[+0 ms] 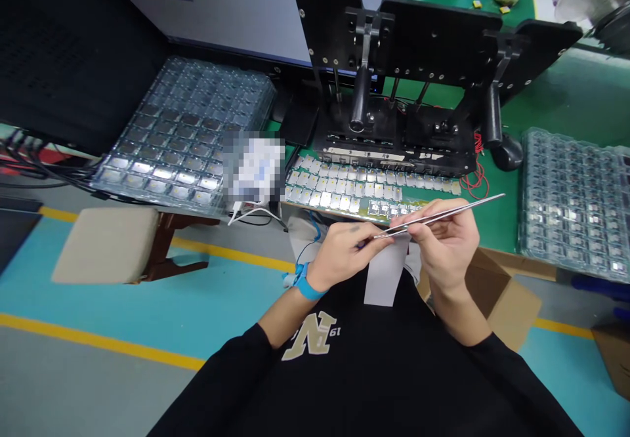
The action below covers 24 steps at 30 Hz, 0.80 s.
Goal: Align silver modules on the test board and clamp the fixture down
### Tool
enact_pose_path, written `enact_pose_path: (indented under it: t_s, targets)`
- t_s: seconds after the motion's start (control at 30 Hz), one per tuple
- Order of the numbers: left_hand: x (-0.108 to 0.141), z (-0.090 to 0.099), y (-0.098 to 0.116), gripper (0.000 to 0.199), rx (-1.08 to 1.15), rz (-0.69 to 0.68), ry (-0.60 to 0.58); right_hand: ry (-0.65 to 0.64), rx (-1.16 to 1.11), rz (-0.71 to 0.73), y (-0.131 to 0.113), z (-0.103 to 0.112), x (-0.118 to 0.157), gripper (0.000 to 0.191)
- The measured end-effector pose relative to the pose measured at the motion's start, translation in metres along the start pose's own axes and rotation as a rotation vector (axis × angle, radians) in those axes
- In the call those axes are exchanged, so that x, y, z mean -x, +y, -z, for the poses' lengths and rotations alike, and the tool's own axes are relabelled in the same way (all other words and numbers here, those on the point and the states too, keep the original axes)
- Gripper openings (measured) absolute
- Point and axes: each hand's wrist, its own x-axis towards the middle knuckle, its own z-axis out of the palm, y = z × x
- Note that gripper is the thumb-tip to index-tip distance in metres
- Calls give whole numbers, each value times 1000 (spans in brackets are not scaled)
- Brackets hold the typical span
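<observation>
Both hands hold a thin flat panel [485, 201], seen almost edge-on, just in front of the bench edge. My left hand [350, 252] pinches its left end between thumb and fingers. On the other side, my right hand [445, 240] grips it, thumb below and fingers behind. Below the panel, a white strip [384, 276] hangs against the black shirt; how it is attached cannot be made out. A blue wrist strap [309, 284] circles my left wrist. Just beyond the hands, rows of small silvery boards [339, 186] lie along the bench edge.
A black fixture [398, 138] with two lever handles stands behind the boards. Stacked clear trays [197, 119] of parts lie left, with more clear trays [571, 194] right. A mouse [508, 153], red wires [476, 178], a stool [105, 245] and a cardboard box [512, 312] are nearby.
</observation>
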Motion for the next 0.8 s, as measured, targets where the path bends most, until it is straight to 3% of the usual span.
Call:
enact_pose_path:
  t_s: [0.8]
  targets:
    - [-1, 1, 2, 25, 10, 18, -13, 33, 82, -81, 0, 0, 5, 23]
